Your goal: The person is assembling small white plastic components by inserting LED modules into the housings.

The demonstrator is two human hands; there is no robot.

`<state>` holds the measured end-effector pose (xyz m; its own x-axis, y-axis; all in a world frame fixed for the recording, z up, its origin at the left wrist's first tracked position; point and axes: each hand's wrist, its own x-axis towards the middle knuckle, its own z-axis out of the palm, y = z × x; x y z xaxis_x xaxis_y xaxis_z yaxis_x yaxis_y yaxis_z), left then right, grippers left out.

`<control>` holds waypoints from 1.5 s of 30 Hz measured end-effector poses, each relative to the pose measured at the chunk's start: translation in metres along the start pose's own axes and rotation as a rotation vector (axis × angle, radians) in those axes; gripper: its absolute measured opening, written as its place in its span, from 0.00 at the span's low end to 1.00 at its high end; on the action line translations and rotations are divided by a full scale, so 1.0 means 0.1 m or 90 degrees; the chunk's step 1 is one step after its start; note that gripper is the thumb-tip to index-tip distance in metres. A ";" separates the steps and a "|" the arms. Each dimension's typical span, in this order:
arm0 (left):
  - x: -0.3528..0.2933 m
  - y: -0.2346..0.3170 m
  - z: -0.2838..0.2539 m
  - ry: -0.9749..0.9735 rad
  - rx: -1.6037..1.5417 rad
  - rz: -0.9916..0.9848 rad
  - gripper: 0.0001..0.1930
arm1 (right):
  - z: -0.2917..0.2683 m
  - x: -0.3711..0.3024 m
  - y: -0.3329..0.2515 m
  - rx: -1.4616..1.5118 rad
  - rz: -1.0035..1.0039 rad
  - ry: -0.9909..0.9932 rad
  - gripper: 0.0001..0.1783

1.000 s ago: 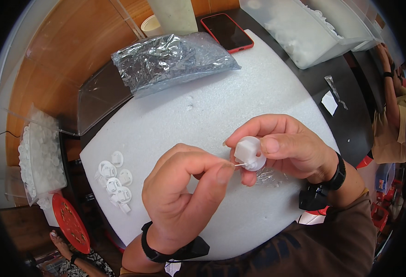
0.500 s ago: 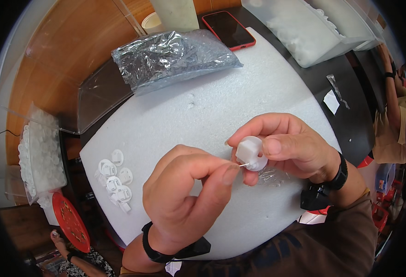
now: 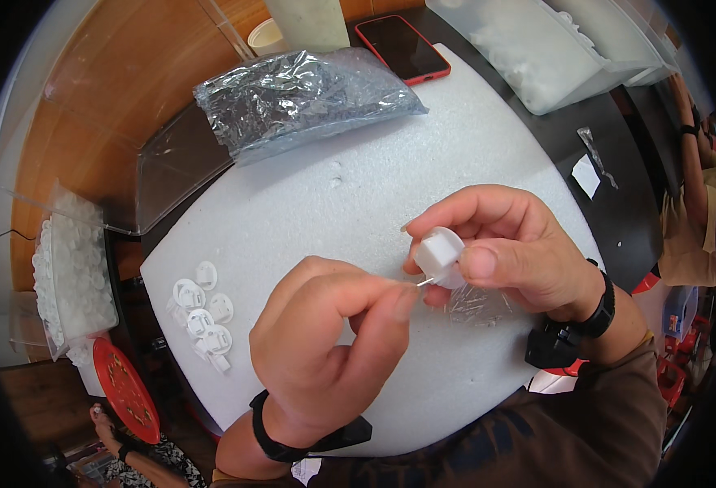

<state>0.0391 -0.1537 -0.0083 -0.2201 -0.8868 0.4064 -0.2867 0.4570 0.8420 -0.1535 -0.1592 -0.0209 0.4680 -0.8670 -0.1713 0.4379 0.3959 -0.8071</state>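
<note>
Between the thumb and fingers of my right hand [image 3: 508, 248] is a small white plastic part [image 3: 439, 254], a round disc with a boxy block raised on it. My left hand [image 3: 333, 333] pinches a thin metal pin [image 3: 426, 281], whose free end meets the lower edge of that part. Whether the tip sits inside it or only touches, I cannot tell. Under my right hand lies a loose heap of thin pins [image 3: 480, 307]. Several similar white discs [image 3: 200, 323] are gathered on the left side of the white foam sheet [image 3: 293, 203].
A silvery plastic bag [image 3: 309, 102] lies across the far edge, beside a red-cased phone [image 3: 404, 49]. Far right stands a translucent bin [image 3: 537, 69] of white parts. A bag of clear parts [image 3: 73, 272] and a red tray [image 3: 126, 390] are left. Other people's arms show at both sides.
My right hand has shifted slightly and turned the white part, so its boxy block faces more toward me. More of the pin heap shows beneath. My left hand is almost still.
</note>
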 end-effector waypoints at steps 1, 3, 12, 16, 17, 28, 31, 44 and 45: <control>0.01 -0.01 0.01 -0.003 0.010 0.030 0.05 | 0.00 0.00 0.00 -0.009 -0.001 0.012 0.18; 0.01 0.00 0.00 -0.005 0.024 0.061 0.05 | 0.00 -0.01 -0.01 -0.011 0.006 0.012 0.18; -0.03 0.04 0.02 -0.056 -0.004 -0.024 0.02 | -0.01 0.00 0.04 -0.054 -0.031 0.004 0.17; -0.01 -0.02 0.06 -0.044 0.029 0.041 0.03 | -0.01 0.00 0.06 -0.069 -0.047 0.001 0.16; 0.00 -0.04 0.07 -0.035 0.053 0.082 0.05 | -0.01 0.00 0.05 -0.069 -0.047 0.002 0.16; -0.01 0.03 0.00 -0.043 -0.027 -0.117 0.05 | 0.04 0.00 -0.04 -0.068 0.039 0.058 0.18; 0.00 0.01 0.00 -0.063 -0.022 -0.111 0.05 | 0.02 0.00 -0.04 -0.070 0.045 0.049 0.18; 0.01 0.00 0.01 -0.107 0.068 -0.044 0.05 | 0.01 0.00 -0.05 -0.084 0.076 0.045 0.19; 0.01 0.00 0.00 -0.107 0.068 -0.043 0.05 | 0.01 0.01 -0.04 -0.078 0.087 0.049 0.19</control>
<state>0.0391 -0.1547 -0.0078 -0.3474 -0.8957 0.2776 -0.4015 0.4096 0.8192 -0.1539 -0.1616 -0.0169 0.4550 -0.8299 -0.3228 0.2760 0.4761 -0.8350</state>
